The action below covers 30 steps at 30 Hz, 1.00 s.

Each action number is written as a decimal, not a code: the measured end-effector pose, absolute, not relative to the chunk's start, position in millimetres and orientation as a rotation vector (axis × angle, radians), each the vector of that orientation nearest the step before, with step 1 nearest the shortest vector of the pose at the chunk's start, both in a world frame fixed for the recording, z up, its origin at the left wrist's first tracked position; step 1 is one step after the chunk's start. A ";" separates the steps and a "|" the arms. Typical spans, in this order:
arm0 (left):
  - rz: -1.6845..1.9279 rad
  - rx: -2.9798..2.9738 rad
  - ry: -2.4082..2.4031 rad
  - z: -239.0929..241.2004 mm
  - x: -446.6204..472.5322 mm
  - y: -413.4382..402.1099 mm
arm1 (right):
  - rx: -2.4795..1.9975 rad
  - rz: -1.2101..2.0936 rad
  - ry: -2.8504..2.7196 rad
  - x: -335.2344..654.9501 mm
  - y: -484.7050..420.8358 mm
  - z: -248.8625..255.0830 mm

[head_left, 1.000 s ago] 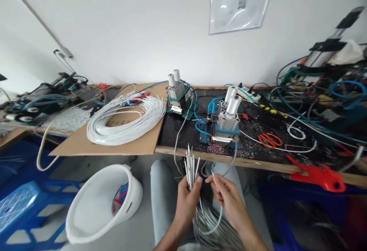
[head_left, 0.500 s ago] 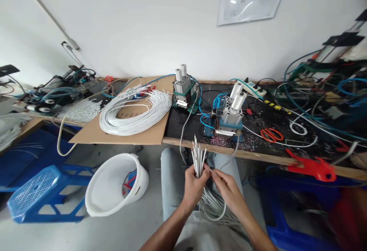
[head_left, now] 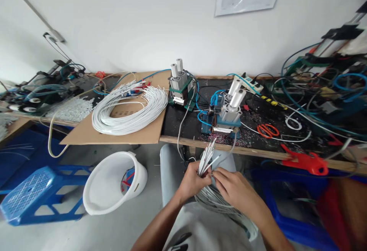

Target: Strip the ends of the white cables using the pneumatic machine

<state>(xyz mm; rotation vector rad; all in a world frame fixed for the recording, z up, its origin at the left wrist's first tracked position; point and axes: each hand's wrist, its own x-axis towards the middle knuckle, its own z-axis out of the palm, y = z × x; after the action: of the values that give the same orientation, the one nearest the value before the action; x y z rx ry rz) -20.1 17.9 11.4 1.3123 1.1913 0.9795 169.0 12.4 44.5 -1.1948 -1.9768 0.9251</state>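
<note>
My left hand (head_left: 195,180) is wrapped around a bundle of white cables (head_left: 208,155) in front of my lap, their ends pointing up and away toward the bench. One cable (head_left: 214,161) leans out from the others to the right. Close beside it, my right hand (head_left: 233,188) is closed, its thumb and fingertips pinched at the bundle's right side, seemingly on a single cable; the exact grip is partly hidden. Below both hands the cables' long grey-white lengths (head_left: 213,201) loop across my lap and toward the lower right.
On the bench stand two small pneumatic machines (head_left: 228,115) (head_left: 180,86). A large white cable coil (head_left: 129,123) lies on cardboard (head_left: 77,134). Orange-handled scissors (head_left: 268,130) and a red tool (head_left: 305,161) lie right. A white bucket (head_left: 96,197) and blue stool (head_left: 28,190) are on the floor.
The bundle in my left hand has tipped to the right, and one cable now splays from it. My right hand has turned more palm-down, staying close to the left. The view has shifted slightly.
</note>
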 end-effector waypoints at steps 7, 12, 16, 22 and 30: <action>1.141 1.118 1.288 9.6 -4.8 15.0 | -1.273 0.965 -1.697 143.5 8.6 35.1; 1.261 0.963 1.307 9.9 6.2 7.4 | -1.324 0.998 -1.420 110.3 -0.5 19.2; 1.280 0.921 1.267 10.5 1.3 7.2 | -1.304 0.980 -1.386 108.7 -0.6 21.2; 1.264 0.858 1.220 11.8 -2.1 9.0 | -1.300 0.894 -1.442 115.3 -2.9 25.1; 1.253 0.700 1.175 16.9 -8.9 25.3 | -1.059 0.927 -1.696 145.9 14.0 28.0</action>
<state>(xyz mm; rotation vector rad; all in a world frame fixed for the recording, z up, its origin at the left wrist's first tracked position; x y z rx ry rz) -8.9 25.3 16.9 0.7001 1.1752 1.2529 145.9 14.0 28.0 -1.0593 -1.6957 0.9273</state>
